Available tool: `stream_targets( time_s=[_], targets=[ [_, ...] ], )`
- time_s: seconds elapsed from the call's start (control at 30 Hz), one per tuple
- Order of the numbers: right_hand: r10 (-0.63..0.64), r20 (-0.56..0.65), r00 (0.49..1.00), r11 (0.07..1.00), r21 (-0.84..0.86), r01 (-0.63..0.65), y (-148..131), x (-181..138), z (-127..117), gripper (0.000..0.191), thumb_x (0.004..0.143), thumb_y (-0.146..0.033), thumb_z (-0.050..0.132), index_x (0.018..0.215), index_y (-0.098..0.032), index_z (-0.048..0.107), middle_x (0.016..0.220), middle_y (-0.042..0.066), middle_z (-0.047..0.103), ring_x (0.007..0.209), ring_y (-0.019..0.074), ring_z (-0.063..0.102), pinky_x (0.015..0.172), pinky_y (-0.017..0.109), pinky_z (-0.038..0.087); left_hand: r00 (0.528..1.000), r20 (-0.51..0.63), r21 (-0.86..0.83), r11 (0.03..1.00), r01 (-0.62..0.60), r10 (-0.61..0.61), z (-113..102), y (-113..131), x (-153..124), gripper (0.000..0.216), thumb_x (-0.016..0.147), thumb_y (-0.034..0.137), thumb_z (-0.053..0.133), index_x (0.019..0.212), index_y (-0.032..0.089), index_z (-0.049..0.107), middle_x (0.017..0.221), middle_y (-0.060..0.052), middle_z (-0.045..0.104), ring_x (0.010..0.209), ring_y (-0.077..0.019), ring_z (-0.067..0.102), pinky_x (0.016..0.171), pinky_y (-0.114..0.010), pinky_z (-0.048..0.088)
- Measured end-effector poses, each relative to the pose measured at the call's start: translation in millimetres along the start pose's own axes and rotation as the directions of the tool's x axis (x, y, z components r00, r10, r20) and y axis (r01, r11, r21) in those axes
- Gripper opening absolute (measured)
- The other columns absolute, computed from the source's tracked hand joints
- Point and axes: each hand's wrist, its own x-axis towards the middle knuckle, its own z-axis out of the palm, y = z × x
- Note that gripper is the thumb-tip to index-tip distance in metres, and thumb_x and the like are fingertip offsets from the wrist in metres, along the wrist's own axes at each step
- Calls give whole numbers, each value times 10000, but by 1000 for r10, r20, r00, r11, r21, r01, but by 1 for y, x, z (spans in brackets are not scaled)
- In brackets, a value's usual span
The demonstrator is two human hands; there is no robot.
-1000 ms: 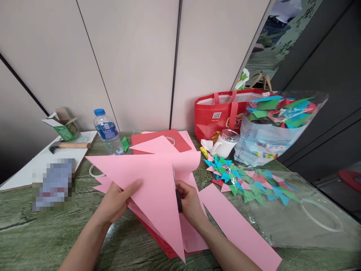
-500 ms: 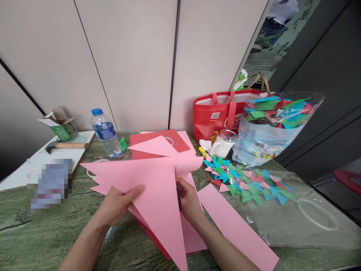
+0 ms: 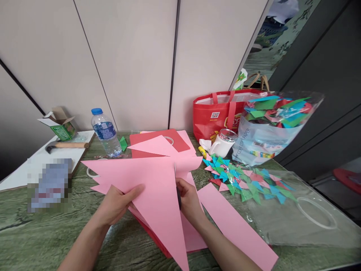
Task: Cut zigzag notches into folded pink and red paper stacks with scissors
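The right hand, closed around black-handled scissors whose blades point away from the body, meets a large pink paper triangle just to its left, pinched by the left hand above the green wood-grain desk.

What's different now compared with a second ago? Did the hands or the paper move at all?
Very little. The long lower point of the pink sheet has slid slightly down to the picture's bottom edge. The scissors in the right hand seem a touch further up the cut. Nothing was picked up or let go: the left hand still holds the sheet. The water bottle and paper triangles lie as before.
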Motion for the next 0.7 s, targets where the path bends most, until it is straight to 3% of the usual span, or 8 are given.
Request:
stream_targets(
  time_s=[0.2, 0.43, 0.7],
  targets=[
    [0, -22, 1000, 1000, -15, 0, -2, -1, 1, 226, 617, -68, 529, 805, -162, 610, 750, 19, 692, 592, 134, 589, 545, 235, 469, 1000, 16, 12, 1000, 3, -3, 1, 1, -2, 311, 608, 278, 747, 878, 154, 653, 881, -71, 720, 710, -199, 649, 628, -289, 543],
    [-2, -34, 999, 999, -39, 1, -6, -1, 2, 359, 571, -7, 488, 880, -149, 606, 816, 27, 691, 680, 149, 620, 614, 241, 484, 999, 32, 5, 1000, 21, -21, 0, -1, -1, 298, 613, 276, 744, 872, 153, 662, 846, -70, 720, 706, -202, 647, 611, -282, 542],
    [-43, -38, 998, 996, -75, 40, -7, 0, 1, 284, 611, -60, 559, 872, -153, 623, 788, 25, 693, 686, 157, 636, 609, 239, 495, 993, 44, -42, 993, 109, -107, 2, 3, -4, 392, 587, 287, 758, 938, 149, 652, 805, -84, 720, 643, -212, 645, 514, -286, 545]
  ],
)
